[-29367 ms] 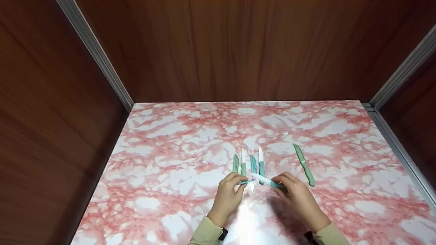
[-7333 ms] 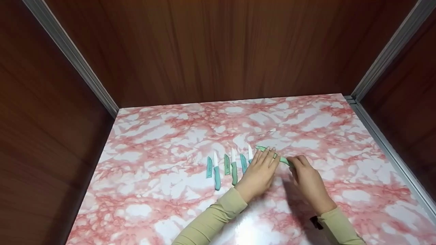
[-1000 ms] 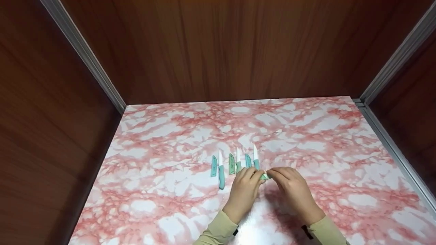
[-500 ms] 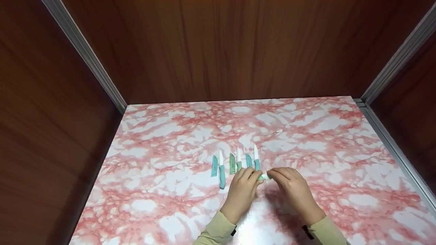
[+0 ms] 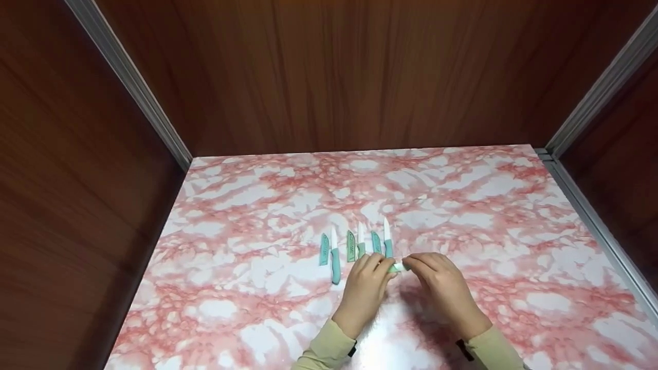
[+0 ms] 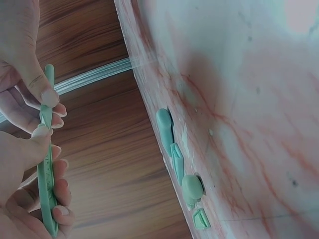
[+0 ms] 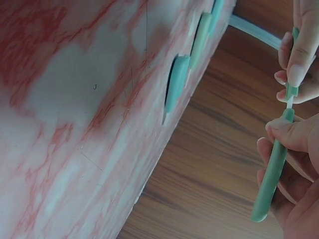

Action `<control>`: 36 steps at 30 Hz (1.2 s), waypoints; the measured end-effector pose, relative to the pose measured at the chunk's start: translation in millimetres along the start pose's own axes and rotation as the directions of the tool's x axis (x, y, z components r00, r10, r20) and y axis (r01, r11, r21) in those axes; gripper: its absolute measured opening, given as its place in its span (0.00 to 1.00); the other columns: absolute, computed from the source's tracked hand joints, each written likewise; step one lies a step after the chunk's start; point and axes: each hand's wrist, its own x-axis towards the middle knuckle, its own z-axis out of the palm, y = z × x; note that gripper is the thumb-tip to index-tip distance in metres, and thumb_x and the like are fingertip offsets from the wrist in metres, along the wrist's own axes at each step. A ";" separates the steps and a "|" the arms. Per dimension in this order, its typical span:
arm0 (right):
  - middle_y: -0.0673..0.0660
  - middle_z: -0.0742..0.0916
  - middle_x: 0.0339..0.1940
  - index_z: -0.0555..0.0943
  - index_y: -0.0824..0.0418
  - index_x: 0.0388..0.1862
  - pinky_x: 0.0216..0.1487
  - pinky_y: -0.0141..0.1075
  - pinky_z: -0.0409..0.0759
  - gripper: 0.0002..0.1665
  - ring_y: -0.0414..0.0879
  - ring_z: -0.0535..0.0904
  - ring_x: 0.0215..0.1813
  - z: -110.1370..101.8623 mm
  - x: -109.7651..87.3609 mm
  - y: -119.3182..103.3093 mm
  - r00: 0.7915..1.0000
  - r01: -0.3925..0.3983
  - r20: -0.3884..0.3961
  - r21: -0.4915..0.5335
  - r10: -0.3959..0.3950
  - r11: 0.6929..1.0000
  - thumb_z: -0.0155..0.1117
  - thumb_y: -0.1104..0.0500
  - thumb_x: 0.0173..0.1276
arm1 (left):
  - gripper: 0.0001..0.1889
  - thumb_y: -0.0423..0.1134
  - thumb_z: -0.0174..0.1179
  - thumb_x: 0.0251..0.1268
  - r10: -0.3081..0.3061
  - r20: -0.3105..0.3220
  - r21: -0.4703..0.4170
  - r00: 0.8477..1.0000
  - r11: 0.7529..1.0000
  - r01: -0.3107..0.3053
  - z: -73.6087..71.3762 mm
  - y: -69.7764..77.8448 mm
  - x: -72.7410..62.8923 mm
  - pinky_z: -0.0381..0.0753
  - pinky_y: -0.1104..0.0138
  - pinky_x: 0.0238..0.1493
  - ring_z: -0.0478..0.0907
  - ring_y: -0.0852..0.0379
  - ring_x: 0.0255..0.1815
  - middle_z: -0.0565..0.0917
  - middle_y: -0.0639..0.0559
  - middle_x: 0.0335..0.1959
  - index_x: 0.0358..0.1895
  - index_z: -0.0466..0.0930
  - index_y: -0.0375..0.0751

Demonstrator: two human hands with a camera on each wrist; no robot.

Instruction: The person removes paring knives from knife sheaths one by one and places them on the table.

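Both hands hold a light green knife between them, above the pink and white marbled table. My left hand [image 5: 362, 290] grips its green sheath [image 6: 46, 194], while my right hand [image 5: 444, 290] grips the green handle [image 7: 273, 172]. A short strip of white blade [image 7: 290, 102] shows between sheath and handle; the sheath hides the rest. Beyond the left hand lie a teal knife [image 5: 335, 264], a green knife [image 5: 361, 248] partly covered by that hand, and another teal knife [image 5: 388, 247]. All three have bare white blades pointing away.
Left of each lying knife is its sheath: a teal sheath [image 5: 324, 249], a green sheath [image 5: 351, 245] and a second teal sheath [image 5: 377, 240]. Brown wood-grain panels [image 5: 329, 77] with metal corner strips surround the marbled table [image 5: 231, 313].
The first teal knife, earlier in the hands, now lies at the row's left. The green knife came from the right into both hands. Over the last second, white blade appeared between sheath and handle.
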 end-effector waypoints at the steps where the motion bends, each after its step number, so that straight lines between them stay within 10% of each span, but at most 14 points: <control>1: 0.51 0.83 0.47 0.83 0.61 0.48 0.56 0.34 0.71 0.18 0.48 0.78 0.49 -0.1 -0.3 0.2 1.000 0.002 0.002 -0.001 -0.002 1.000 0.65 0.72 0.58 | 0.12 0.41 0.63 0.62 0.002 0.004 -0.002 1.000 1.000 -0.002 -0.5 -0.1 -0.1 0.72 0.69 0.44 0.71 0.57 0.38 0.75 0.54 0.39 0.47 0.81 0.42; 36: 0.52 0.84 0.47 0.83 0.61 0.49 0.52 0.38 0.76 0.22 0.47 0.79 0.49 -2.9 -0.6 -2.8 0.999 -0.025 0.041 0.005 0.025 1.000 0.70 0.75 0.54 | 0.11 0.43 0.62 0.64 -0.017 0.010 -0.010 1.000 1.000 0.017 -3.7 -1.6 -2.2 0.73 0.69 0.44 0.72 0.58 0.39 0.75 0.55 0.39 0.47 0.81 0.44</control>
